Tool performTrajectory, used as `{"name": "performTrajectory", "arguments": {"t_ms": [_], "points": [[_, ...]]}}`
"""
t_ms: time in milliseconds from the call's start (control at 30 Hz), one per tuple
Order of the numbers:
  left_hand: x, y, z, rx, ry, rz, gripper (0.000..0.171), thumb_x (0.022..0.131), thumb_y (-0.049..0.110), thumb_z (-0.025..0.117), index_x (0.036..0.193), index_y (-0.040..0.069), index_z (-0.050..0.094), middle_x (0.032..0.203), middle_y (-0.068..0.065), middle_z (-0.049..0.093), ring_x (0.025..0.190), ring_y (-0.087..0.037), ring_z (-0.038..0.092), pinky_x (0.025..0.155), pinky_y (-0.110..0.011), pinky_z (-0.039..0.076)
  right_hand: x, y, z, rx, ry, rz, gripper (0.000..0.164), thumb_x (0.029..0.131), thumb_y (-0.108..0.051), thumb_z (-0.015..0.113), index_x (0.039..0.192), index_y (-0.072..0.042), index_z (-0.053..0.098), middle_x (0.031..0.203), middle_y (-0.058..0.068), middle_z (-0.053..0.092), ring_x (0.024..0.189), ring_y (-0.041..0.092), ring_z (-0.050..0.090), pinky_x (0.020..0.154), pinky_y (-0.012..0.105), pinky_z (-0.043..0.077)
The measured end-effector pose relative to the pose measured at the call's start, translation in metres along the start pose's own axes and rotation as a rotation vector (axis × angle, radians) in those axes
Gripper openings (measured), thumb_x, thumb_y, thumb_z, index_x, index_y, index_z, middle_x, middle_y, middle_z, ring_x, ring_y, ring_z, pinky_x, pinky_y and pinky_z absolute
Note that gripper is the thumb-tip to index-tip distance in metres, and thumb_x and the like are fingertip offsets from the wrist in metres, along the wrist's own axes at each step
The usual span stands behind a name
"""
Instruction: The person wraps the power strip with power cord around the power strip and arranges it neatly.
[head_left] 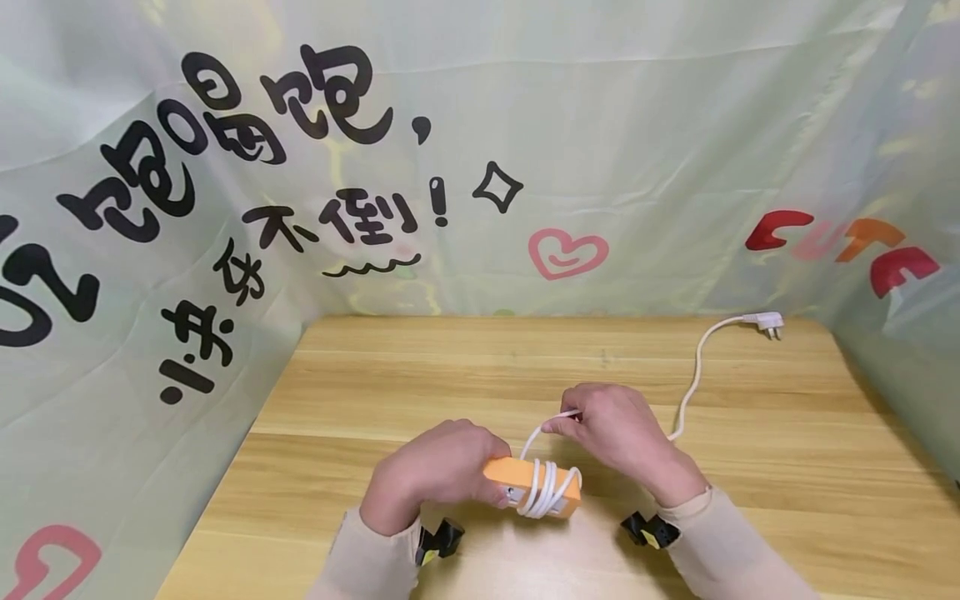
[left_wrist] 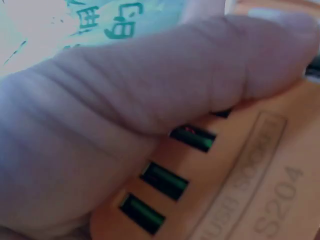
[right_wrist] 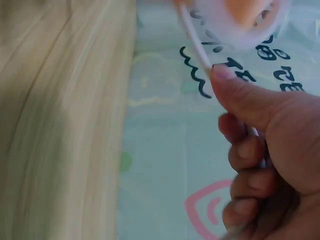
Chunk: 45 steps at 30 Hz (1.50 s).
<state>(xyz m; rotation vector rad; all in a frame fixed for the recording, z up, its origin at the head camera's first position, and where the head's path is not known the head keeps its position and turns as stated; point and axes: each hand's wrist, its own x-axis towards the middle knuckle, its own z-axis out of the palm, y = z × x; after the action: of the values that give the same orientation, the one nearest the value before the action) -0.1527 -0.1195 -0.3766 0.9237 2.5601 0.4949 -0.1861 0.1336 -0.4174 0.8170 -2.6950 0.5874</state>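
My left hand (head_left: 442, 467) grips one end of an orange power strip (head_left: 510, 472), its thumb lying along the side. The left wrist view shows that thumb beside a row of USB ports (left_wrist: 165, 180) on the orange case (left_wrist: 280, 175). Several loops of white cord (head_left: 542, 500) wrap the strip's other end. From there the cord rises to my right hand (head_left: 611, 425), which holds it between thumb and curled fingers. In the right wrist view the cord (right_wrist: 197, 40) runs taut from the thumb tip to the blurred strip.
The cord's free length trails from under the right wrist over the wooden table (head_left: 420, 367) to a white plug (head_left: 768, 323) at the back right. A printed fabric curtain (head_left: 637, 125) stands behind the table and on both sides. Small black cameras sit at both wrists.
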Motion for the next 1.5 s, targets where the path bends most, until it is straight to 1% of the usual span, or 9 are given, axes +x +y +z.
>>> {"name": "performTrajectory", "arguments": {"t_ms": [133, 367, 700, 867, 967, 1067, 1200, 1300, 1500], "points": [[0.003, -0.004, 0.003, 0.019, 0.02, -0.05, 0.024, 0.082, 0.027, 0.088, 0.078, 0.027, 0.065, 0.067, 0.016, 0.05, 0.061, -0.004, 0.043, 0.059, -0.022, 0.039, -0.001, -0.011, -0.003, 0.007, 0.065, -0.015, 0.037, 0.08, -0.039, 0.091, 0.066, -0.027, 0.058, 0.063, -0.019, 0.051, 0.055, -0.003, 0.041, 0.052, 0.024, 0.039], [0.005, -0.008, 0.004, 0.008, 0.074, -0.11, 0.025, 0.083, 0.027, 0.086, 0.077, 0.024, 0.062, 0.068, 0.013, 0.052, 0.059, -0.006, 0.043, 0.057, -0.024, 0.04, -0.006, -0.032, -0.011, 0.034, 0.109, -0.056, 0.028, 0.081, -0.032, 0.091, 0.071, -0.024, 0.066, 0.067, -0.017, 0.057, 0.058, -0.006, 0.044, 0.053, 0.021, 0.041], [0.011, -0.012, 0.005, -0.056, 0.27, -0.256, 0.025, 0.087, 0.029, 0.083, 0.079, 0.018, 0.062, 0.066, 0.008, 0.053, 0.057, -0.011, 0.046, 0.054, -0.027, 0.039, -0.007, -0.049, -0.015, 0.129, 0.128, -0.069, 0.003, 0.094, -0.013, 0.079, 0.093, -0.016, 0.079, 0.082, -0.011, 0.068, 0.068, -0.003, 0.053, 0.06, 0.022, 0.048], [0.012, -0.012, 0.005, -0.081, 0.354, -0.324, 0.025, 0.09, 0.028, 0.08, 0.079, 0.016, 0.061, 0.065, 0.005, 0.051, 0.055, -0.013, 0.045, 0.051, -0.027, 0.037, -0.008, -0.052, -0.015, 0.176, 0.133, -0.105, 0.013, 0.094, -0.005, 0.075, 0.103, -0.014, 0.079, 0.082, -0.013, 0.064, 0.067, -0.003, 0.047, 0.06, 0.02, 0.045], [0.013, -0.011, 0.004, -0.096, 0.381, -0.343, 0.027, 0.091, 0.03, 0.08, 0.079, 0.015, 0.061, 0.065, 0.004, 0.05, 0.055, -0.013, 0.044, 0.051, -0.027, 0.036, -0.008, -0.053, -0.012, 0.187, 0.159, -0.133, 0.01, 0.093, -0.006, 0.078, 0.096, -0.015, 0.074, 0.075, -0.015, 0.058, 0.063, -0.005, 0.042, 0.056, 0.018, 0.041], [0.013, -0.011, 0.003, -0.131, 0.399, -0.349, 0.03, 0.093, 0.034, 0.079, 0.08, 0.015, 0.061, 0.065, 0.004, 0.048, 0.055, -0.013, 0.042, 0.051, -0.027, 0.035, -0.009, -0.054, -0.01, 0.215, 0.174, -0.135, 0.018, 0.093, -0.009, 0.079, 0.087, -0.019, 0.065, 0.069, -0.017, 0.047, 0.059, -0.007, 0.036, 0.051, 0.016, 0.035], [0.012, -0.013, 0.0, -0.168, 0.433, -0.349, 0.029, 0.093, 0.037, 0.079, 0.082, 0.017, 0.061, 0.066, 0.005, 0.047, 0.057, -0.012, 0.042, 0.053, -0.027, 0.034, -0.01, -0.054, -0.009, 0.261, 0.152, -0.116, 0.017, 0.096, -0.011, 0.076, 0.088, -0.02, 0.064, 0.068, -0.019, 0.042, 0.058, -0.007, 0.036, 0.051, 0.016, 0.035], [0.011, -0.015, -0.003, -0.192, 0.456, -0.361, 0.027, 0.093, 0.039, 0.078, 0.085, 0.019, 0.063, 0.067, 0.006, 0.048, 0.058, -0.013, 0.044, 0.055, -0.028, 0.035, -0.011, -0.054, -0.011, 0.295, 0.1, -0.121, 0.01, 0.099, -0.008, 0.072, 0.098, -0.018, 0.071, 0.072, -0.019, 0.05, 0.061, -0.006, 0.044, 0.055, 0.017, 0.042], [0.007, -0.019, -0.009, -0.316, 0.462, -0.361, 0.022, 0.092, 0.042, 0.078, 0.09, 0.023, 0.067, 0.068, 0.005, 0.052, 0.061, -0.015, 0.048, 0.056, -0.031, 0.04, -0.012, -0.051, -0.015, 0.373, -0.023, -0.117, 0.016, 0.103, -0.004, 0.065, 0.11, -0.016, 0.073, 0.084, -0.014, 0.069, 0.074, -0.003, 0.063, 0.064, 0.021, 0.053]]}}
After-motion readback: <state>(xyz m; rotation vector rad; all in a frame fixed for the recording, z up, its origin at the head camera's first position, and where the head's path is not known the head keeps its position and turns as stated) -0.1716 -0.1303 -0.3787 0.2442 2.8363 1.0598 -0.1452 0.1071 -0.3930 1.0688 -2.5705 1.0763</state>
